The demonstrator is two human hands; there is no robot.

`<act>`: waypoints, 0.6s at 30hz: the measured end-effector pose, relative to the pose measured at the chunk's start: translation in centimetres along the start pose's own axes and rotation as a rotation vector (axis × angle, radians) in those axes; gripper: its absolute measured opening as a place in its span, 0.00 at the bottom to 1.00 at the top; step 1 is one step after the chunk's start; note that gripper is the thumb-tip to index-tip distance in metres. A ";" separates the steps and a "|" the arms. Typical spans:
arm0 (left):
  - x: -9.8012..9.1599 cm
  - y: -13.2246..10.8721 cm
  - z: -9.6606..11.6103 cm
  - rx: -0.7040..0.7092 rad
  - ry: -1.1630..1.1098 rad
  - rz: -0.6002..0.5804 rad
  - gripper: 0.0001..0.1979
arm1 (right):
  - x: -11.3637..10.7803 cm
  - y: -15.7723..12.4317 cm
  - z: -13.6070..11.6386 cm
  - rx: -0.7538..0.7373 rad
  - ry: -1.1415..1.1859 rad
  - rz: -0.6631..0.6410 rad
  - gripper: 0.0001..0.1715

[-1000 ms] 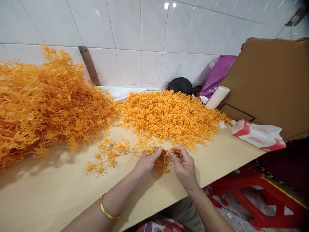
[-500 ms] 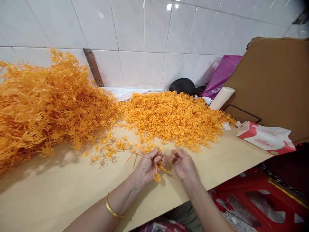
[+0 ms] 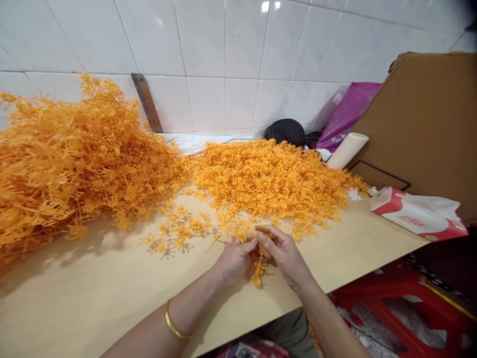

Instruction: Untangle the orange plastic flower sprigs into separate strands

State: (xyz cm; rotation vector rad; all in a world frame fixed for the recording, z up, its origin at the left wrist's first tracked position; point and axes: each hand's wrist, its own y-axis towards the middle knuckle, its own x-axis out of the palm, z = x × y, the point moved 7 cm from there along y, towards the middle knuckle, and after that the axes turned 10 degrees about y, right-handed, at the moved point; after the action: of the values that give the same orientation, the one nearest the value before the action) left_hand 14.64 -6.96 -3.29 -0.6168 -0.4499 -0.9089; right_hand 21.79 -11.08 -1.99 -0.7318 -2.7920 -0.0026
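Observation:
My left hand is closed on a small orange plastic flower sprig, which hangs below the fingers. Thumb and fingers of my right hand pinch at the same sprig, and the fingertips of both hands meet there. Exactly which parts each hand grips is partly hidden. Just beyond the hands lies a flattish heap of small orange plastic flower pieces. Several loose orange pieces and a thin orange stem rest on the table left of my hands.
A tall pile of orange plastic sprigs fills the table's left side. At the right are a red and white tissue pack, a cream roll and a big cardboard box. A black case sits by the tiled wall. Below the table stands a red stool.
My right hand has moved left to meet my left hand and now grips at the sprig. The sprig hangs slightly further right. The view has shifted a little.

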 end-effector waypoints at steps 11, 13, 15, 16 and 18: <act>-0.4 0.0 -0.1 -0.005 0.159 0.016 0.13 | 0.6 0.1 1.1 -0.019 0.268 0.140 0.16; -0.1 -0.3 0.1 -0.028 0.110 -0.017 0.12 | -0.3 0.6 1.1 0.006 0.431 0.193 0.15; 0.6 -0.7 0.2 -0.038 0.051 -0.112 0.12 | -1.9 1.0 0.9 0.043 0.541 0.302 0.15; 1.1 -0.9 0.2 -0.040 0.039 -0.165 0.12 | -2.8 1.1 0.6 0.051 0.574 0.360 0.16; 1.7 -1.3 0.0 -0.057 0.065 -0.242 0.12 | -4.2 1.2 -0.4 0.014 0.567 0.411 0.15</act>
State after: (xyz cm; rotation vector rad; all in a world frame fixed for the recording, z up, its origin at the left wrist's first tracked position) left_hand 14.47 -8.56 -1.91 -0.5905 -0.4478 -1.1722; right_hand 26.00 -12.11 -2.72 -1.0896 -2.0733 -0.0975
